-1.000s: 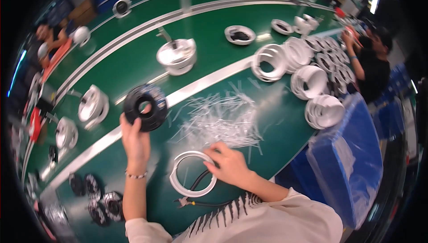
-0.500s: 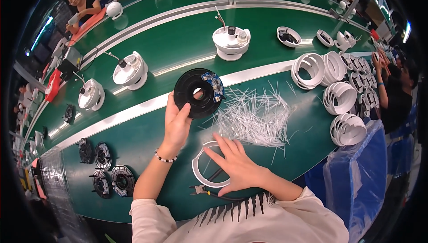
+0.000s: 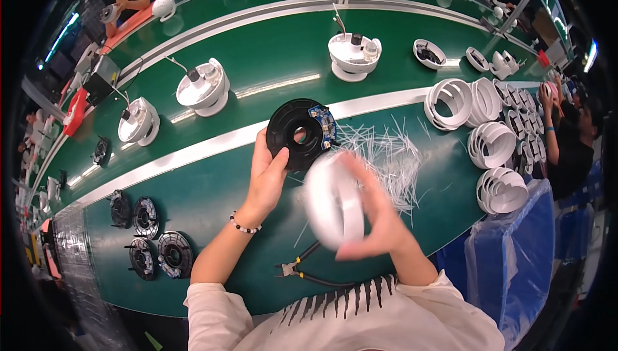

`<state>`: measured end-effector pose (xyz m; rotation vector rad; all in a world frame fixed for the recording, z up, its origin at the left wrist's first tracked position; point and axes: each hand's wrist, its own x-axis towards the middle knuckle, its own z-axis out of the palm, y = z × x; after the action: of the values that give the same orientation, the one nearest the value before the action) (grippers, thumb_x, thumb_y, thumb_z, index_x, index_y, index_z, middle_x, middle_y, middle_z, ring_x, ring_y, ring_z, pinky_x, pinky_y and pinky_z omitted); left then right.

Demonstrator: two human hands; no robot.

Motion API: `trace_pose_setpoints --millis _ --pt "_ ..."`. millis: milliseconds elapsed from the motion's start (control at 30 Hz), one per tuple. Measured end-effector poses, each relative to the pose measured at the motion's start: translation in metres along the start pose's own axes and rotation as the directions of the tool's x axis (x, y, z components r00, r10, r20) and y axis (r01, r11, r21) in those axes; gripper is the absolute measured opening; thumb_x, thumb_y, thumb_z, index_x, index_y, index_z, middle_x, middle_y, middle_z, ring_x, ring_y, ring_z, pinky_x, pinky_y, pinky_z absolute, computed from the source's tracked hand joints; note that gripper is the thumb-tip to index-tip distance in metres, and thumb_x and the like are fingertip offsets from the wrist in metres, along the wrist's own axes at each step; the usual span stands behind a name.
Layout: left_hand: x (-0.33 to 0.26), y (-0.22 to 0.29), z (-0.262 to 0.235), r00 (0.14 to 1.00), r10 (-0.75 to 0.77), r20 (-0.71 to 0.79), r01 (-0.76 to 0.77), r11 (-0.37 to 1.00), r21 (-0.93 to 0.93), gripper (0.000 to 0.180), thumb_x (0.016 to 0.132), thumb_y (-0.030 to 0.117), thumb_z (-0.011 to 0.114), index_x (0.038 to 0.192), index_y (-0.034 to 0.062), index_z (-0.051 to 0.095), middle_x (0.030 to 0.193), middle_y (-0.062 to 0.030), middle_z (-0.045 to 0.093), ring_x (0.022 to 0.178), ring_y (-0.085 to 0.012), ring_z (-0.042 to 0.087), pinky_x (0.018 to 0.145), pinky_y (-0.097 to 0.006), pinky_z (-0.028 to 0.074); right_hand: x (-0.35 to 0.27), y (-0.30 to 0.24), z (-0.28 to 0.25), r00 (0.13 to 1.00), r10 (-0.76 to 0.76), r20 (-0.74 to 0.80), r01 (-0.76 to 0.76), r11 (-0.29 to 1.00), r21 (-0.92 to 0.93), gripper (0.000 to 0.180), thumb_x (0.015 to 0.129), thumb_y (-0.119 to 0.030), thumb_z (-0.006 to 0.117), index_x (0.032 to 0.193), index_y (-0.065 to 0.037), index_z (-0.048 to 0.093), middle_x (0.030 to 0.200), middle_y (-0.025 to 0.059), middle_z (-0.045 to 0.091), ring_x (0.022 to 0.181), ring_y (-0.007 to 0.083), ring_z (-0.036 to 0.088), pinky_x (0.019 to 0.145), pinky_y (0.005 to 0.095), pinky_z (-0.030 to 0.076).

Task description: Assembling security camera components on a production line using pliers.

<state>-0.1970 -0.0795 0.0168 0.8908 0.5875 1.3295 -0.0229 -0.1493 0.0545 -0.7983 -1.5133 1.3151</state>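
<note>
My left hand [image 3: 269, 169] grips the lower left edge of a round black plastic plate [image 3: 288, 122], which has a hole in its middle. A blue circuit board [image 3: 324, 126] with small parts is fixed along the plate's right side. Just below and to the right, my right hand [image 3: 376, 212] is closed on a white plastic ring [image 3: 327, 204], both smeared by motion. The ring is tilted, close under the plate; whether they touch I cannot tell. On the green mat beneath lie cutting pliers [image 3: 291, 268] with black and yellow handles.
Thin clear-white strips [image 3: 393, 164] lie piled right of the plate. Several black plates [image 3: 174, 253] rest at left, and stacked white rings [image 3: 490, 145] at right beside a blue plastic-lined bin [image 3: 512, 254]. White domed housings [image 3: 354, 55] stand on the green conveyor [image 3: 277, 36]. Other people sit farther off.
My right hand has lifted the white ring off the mat toward the plate. My left hand has shifted the plate slightly right. The domed housings on the conveyor have moved to the right.
</note>
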Motion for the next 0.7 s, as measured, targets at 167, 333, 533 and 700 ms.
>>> trace_pose_setpoints --millis 167,333,533,700 --pt "-0.024 -0.027 0.007 0.991 -0.088 0.097 0.085 0.996 0.041 0.044 0.085 0.003 0.039 0.125 0.0004 0.022 0.121 -0.0106 0.039 0.113 -0.0168 0.037 0.097 -0.03 0.027 0.032 0.018 -0.002 0.912 0.024 -0.41 -0.044 0.998 -0.039 0.102 0.058 -0.017 0.077 0.131 0.004 0.009 0.127 0.0203 0.027 0.117 0.029 0.033 0.097 0.0364 0.029" --pt "-0.033 0.004 0.018 0.92 -0.24 0.31 0.303 0.938 -0.17 0.075 0.082 0.06 0.024 0.135 0.0097 0.01 0.135 -0.0126 0.025 0.123 -0.03 0.027 0.098 -0.049 0.023 0.016 0.04 0.004 0.92 -0.015 -0.392 -0.107 0.952 -0.288 0.112 0.052 -0.032 0.081 0.131 0.005 0.01 0.126 0.0227 0.026 0.116 0.0316 0.032 0.096 0.0379 0.029" --pt "-0.021 0.01 0.0 0.823 -0.546 0.156 0.562 0.743 -0.363 0.052 0.085 0.044 0.034 0.117 0.0044 0.044 0.111 -0.0137 0.051 0.101 -0.0251 0.051 0.089 -0.039 0.041 0.02 0.03 0.026 0.976 -0.059 -0.211 -0.054 0.869 -0.491 0.109 0.052 -0.025 0.081 0.132 0.003 0.012 0.132 0.0183 0.024 0.122 0.0267 0.027 0.1 0.0349 0.023" --pt "-0.024 0.013 -0.008 0.815 -0.563 0.136 0.565 0.723 -0.398 0.052 0.084 0.044 0.034 0.116 0.0046 0.044 0.111 -0.0136 0.051 0.1 -0.0264 0.052 0.087 -0.04 0.043 0.022 0.026 0.034 0.98 -0.07 -0.187 -0.02 0.898 -0.439 0.112 0.049 -0.026 0.082 0.132 0.003 0.013 0.129 0.0185 0.027 0.12 0.0264 0.03 0.099 0.0351 0.025"
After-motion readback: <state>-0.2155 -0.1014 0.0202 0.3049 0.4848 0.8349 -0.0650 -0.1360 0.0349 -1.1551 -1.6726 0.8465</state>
